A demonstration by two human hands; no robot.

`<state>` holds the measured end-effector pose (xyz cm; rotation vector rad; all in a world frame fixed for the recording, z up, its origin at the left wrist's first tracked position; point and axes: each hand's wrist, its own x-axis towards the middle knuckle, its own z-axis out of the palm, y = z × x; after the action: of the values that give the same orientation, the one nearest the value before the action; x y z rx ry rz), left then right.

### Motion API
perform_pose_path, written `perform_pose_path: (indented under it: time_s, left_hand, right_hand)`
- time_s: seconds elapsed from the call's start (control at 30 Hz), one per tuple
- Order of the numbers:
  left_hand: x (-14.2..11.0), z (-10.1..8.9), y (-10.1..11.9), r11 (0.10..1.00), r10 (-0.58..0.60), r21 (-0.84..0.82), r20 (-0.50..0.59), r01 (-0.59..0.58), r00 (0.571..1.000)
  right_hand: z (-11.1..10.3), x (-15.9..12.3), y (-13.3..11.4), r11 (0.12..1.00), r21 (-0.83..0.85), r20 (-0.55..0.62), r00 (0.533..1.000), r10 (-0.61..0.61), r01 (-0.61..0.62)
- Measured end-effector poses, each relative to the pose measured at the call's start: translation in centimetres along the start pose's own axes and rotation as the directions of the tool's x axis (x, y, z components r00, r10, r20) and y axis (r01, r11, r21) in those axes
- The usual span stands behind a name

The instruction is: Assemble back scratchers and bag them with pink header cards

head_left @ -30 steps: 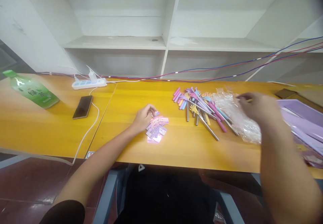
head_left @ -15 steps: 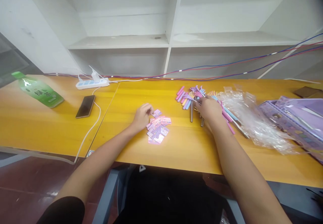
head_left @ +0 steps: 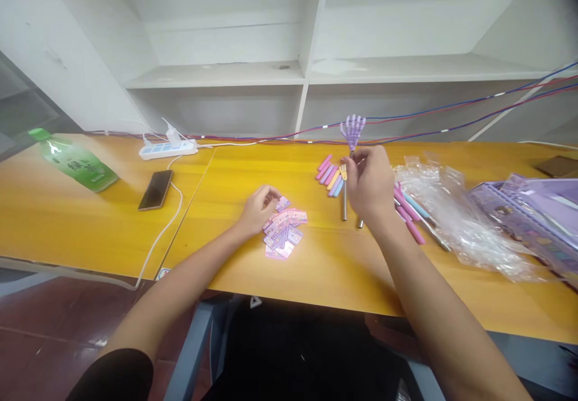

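My right hand point(head_left: 371, 181) is closed on a purple hand-shaped back scratcher point(head_left: 353, 130), held up above the table with its claw end upward. Below it lie more back scratchers: one with a yellow claw point(head_left: 343, 173), and others partly hidden by my hand and wrist. Beside them are several short coloured handles point(head_left: 329, 175) in pink, purple, yellow and blue. My left hand point(head_left: 259, 209) rests at the upper left of a loose pile of small pink and purple printed cards point(head_left: 282, 232). Its curled fingers are closed on the edge of a small card point(head_left: 283, 203).
Clear plastic bags point(head_left: 451, 214) lie right of the scratchers, next to a purple printed package point(head_left: 519, 220). On the left are a phone point(head_left: 156, 190), a green bottle point(head_left: 81, 163) and a white power strip point(head_left: 167, 149). Cables point(head_left: 406, 115) run along the shelf's base.
My right hand has lifted the purple back scratcher up from the pile and turned its claw upward. My left hand has shifted slightly right over the small card.
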<state>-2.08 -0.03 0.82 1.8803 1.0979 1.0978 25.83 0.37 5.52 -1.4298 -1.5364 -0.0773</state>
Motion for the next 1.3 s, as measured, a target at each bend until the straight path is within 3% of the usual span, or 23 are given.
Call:
perform_pose_path:
  time_s: [0.07, 0.17, 0.27, 0.37, 0.43, 0.53, 0.63, 0.8, 0.87, 1.03, 1.3]
  left_hand:
    - [-0.1, -0.3, 0.1, 0.994, 0.003, -0.11, 0.007, -0.002, 1.0]
    - [-0.3, -0.3, 0.0, 0.95, 0.026, -0.312, 0.103, 0.007, 0.994]
    - [-0.2, 0.0, -0.5, 0.899, -0.025, -0.419, 0.243, 0.128, 0.97]
    - [0.0, 0.2, -0.9, 0.854, -0.108, -0.456, 0.316, 0.251, 0.943]
    - [0.1, 0.0, -0.9, 0.842, -0.124, -0.468, 0.318, 0.269, 0.94]
    - [0.3, -0.4, -0.5, 0.86, -0.143, -0.438, 0.286, 0.262, 0.947]
    - [0.5, -0.9, -0.1, 0.913, -0.146, -0.341, 0.239, 0.224, 0.96]
    - [0.4, -1.2, 0.1, 0.982, -0.127, -0.126, 0.129, 0.143, 0.984]
    - [0.3, -1.3, 0.3, 0.992, -0.108, -0.049, 0.105, 0.114, 0.989]
    - [0.2, -1.2, 0.8, 0.995, -0.066, 0.087, 0.095, 0.058, 0.993]
    - [0.3, -0.6, 0.4, 0.983, -0.044, 0.184, 0.091, 0.027, 0.995]
  right_hand:
    - [1.0, -0.9, -2.8, 0.962, 0.26, 0.113, 0.992, 0.057, -0.085]
    - [3.3, -3.1, -6.0, 0.742, 0.567, 0.404, 0.906, 0.128, -0.358]
    - [5.8, -5.0, -6.7, 0.542, 0.632, 0.605, 0.79, 0.102, -0.554]
    - [7.5, -6.0, -5.0, 0.551, 0.585, 0.665, 0.741, 0.095, -0.595]
    - [8.1, -6.1, -3.4, 0.645, 0.552, 0.622, 0.776, 0.103, -0.528]
    - [8.1, -6.0, -1.6, 0.869, 0.43, 0.508, 0.861, -0.011, -0.242]
    - [7.3, -5.7, -0.9, 0.967, 0.254, 0.536, 0.83, -0.152, 0.013]
    - [6.0, -5.4, -0.2, 0.983, 0.16, 0.673, 0.718, -0.177, 0.092]
    - [5.9, -5.4, 0.1, 0.984, 0.157, 0.698, 0.695, -0.173, 0.088]
    - [6.8, -5.7, -0.3, 0.955, 0.233, 0.6, 0.746, -0.289, 0.182]
    - [8.1, -6.4, -1.3, 0.957, 0.198, 0.637, 0.714, -0.291, 0.213]
